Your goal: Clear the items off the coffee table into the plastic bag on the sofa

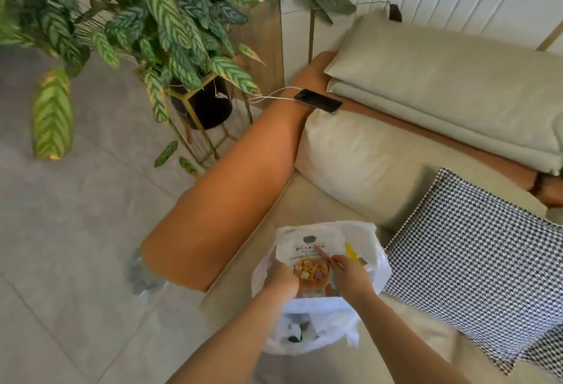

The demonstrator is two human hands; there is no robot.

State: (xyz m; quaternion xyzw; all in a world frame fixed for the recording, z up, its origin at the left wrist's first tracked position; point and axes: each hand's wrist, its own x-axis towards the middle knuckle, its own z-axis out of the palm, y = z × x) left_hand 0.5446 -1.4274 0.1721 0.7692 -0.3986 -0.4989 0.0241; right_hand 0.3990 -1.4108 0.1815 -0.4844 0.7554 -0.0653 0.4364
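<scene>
On the sofa (359, 201), two hands (316, 277) gripping one snack packet (307, 249) over one plastic bag (323, 322).

bright even daylight | soft shadows | overall blur | edges wide-angle warped

A white snack packet (307, 254) (fruit pictured on its front) lies between both hands, over the open white plastic bag (323, 322) beneath them.
</scene>
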